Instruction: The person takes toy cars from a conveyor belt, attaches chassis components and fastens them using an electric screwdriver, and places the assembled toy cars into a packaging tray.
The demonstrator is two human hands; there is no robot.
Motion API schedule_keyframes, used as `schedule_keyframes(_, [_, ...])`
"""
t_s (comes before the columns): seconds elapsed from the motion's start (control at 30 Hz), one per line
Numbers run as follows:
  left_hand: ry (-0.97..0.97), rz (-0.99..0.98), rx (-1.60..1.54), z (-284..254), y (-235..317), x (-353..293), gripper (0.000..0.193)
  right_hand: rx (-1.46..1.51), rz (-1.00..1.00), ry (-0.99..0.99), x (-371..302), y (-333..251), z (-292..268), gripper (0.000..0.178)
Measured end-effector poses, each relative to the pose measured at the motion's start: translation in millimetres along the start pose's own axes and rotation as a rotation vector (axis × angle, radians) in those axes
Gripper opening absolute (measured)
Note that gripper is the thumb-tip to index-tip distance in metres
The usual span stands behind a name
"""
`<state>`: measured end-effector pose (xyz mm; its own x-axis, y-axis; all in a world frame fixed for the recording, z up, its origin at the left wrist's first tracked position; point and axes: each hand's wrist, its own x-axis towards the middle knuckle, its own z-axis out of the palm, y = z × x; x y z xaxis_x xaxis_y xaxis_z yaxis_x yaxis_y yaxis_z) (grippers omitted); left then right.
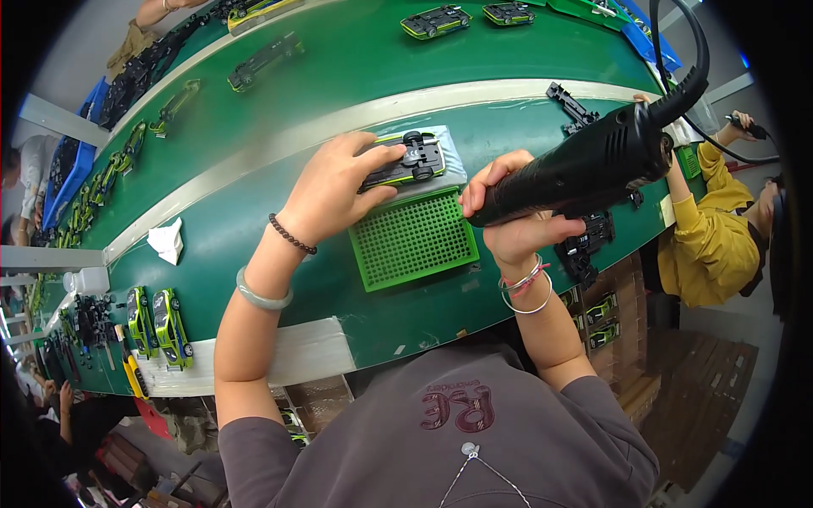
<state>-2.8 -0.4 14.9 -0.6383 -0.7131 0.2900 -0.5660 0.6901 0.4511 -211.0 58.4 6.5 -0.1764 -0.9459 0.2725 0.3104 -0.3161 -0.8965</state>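
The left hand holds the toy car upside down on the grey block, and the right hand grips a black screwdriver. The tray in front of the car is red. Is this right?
Not quite: the head view shows the tray is green, not red. The rest stands: the left hand holds the toy car wheels-up on the grey block, and the right hand grips the black screwdriver.

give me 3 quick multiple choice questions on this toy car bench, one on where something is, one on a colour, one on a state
1. Where is the green mesh tray?
A. just nearer the person than the upturned toy car
B. on the far belt
C. on the floor

2. What colour is the power screwdriver?
A. white
B. black
C. red

3. How does the toy car under the left hand lie?
A. on its wheels
B. on its side
C. wheels up

Answers:
1 A, the tray's far edge meets the pad under the car.
2 B, the body in the right hand is black.
3 C, its chassis and wheels face the camera.
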Motion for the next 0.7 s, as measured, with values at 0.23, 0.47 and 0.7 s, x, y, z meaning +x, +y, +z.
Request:
schedule_keyframes(0.23, [-0.010,-0.002,-0.011,0.1,-0.1,0.5,0.047,-0.023,0.009,-0.013,-0.6,1.2,-2.0,0.104])
schedule_keyframes(0.47, [0.064,0.048,-0.036,3.3,-1.4,0.4,0.044,-0.071,0.002,-0.075,-3.6,6.3,-2.9,0.103])
schedule_keyframes(0.7, [-0.013,0.005,0.001,-0.9,-0.7,0.9,0.046,-0.093,0.022,-0.097,-2.6,9.2,-2.8,0.103])
